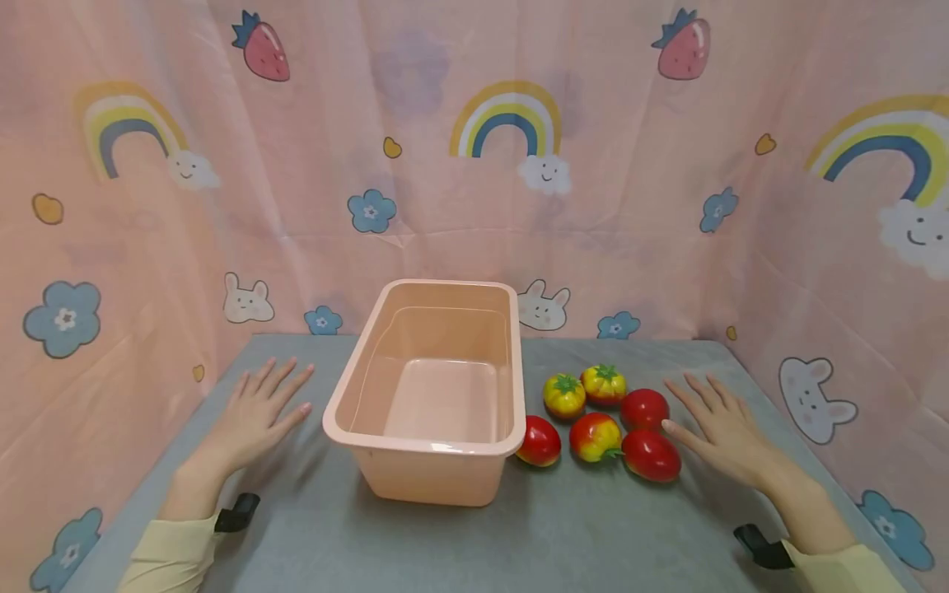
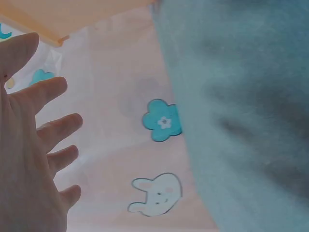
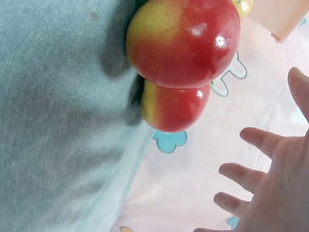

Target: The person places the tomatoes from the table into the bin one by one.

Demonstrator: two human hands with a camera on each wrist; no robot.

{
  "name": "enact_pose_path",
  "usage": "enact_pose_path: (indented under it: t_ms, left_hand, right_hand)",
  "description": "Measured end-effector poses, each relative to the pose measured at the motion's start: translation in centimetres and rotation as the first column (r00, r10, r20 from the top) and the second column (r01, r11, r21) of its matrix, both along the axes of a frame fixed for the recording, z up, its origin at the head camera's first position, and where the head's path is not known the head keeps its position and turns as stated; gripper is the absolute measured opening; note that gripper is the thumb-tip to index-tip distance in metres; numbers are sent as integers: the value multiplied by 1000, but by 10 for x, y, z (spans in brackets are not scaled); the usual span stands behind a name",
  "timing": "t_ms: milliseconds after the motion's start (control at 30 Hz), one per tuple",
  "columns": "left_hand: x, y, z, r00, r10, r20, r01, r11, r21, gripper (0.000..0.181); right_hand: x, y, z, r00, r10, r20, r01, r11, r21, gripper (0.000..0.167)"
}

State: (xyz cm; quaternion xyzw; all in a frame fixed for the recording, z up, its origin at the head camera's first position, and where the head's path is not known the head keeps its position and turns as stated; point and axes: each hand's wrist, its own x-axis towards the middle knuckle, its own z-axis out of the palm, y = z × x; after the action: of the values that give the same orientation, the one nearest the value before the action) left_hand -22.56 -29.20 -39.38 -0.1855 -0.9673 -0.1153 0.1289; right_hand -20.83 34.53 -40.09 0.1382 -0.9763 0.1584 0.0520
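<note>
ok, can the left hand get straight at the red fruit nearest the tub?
Probably not straight across: the pink tub stands between the left hand and that red fruit. Reaching over or around might work.

Plain peach-pink basin point(image 1: 426, 476), blue-grey tabletop point(image 1: 578, 535). Three red fruits point(image 1: 651, 455), red-and-yellow fruit point(image 1: 593, 436) with green stem, two yellow fruits point(image 1: 564, 400) with green tops. Right wrist view: yellow patches on two red fruits. Pink curtain point(image 1: 460, 255) printed with gold-white-yellow-blue rainbows point(image 1: 507, 103), white clouds point(image 1: 545, 175), red strawberries point(image 1: 267, 53) with blue leaves, blue flowers point(image 1: 62, 338), white rabbits point(image 1: 248, 305), mustard hearts point(image 1: 48, 208). Pale-yellow sleeves point(image 1: 174, 552), black wristbands point(image 1: 237, 512).
</note>
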Motion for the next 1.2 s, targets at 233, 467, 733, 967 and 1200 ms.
enact_pose_path:
  t_ms: [233, 467, 733, 967, 1200]
  left_hand:
    - [6, 4, 14, 1000, -17, -8, 17, 1000, 23, 63]
    - [14, 10, 33, 996, -63, -68, 67, 996, 65, 62]
    - [23, 17, 48, 996, -77, -53, 83, 990, 111, 60]
    - [29, 22, 55, 987, -128, -95, 141, 980, 140, 54]
    - [33, 27, 60, 982, -168, -82, 179, 973, 147, 53]
  right_hand:
    - [2, 3, 3, 1000, 3, -2, -3, 1000, -9, 78]
    - [8, 4, 5, 1000, 5, -27, -5, 1000, -23, 79]
    - [10, 5, 0, 1000, -11, -5, 10, 999, -35, 79]
    - [10, 4, -9, 1000, -16, 21, 17, 998, -59, 80]
    - [8, 4, -17, 1000, 21, -11, -21, 995, -93, 75]
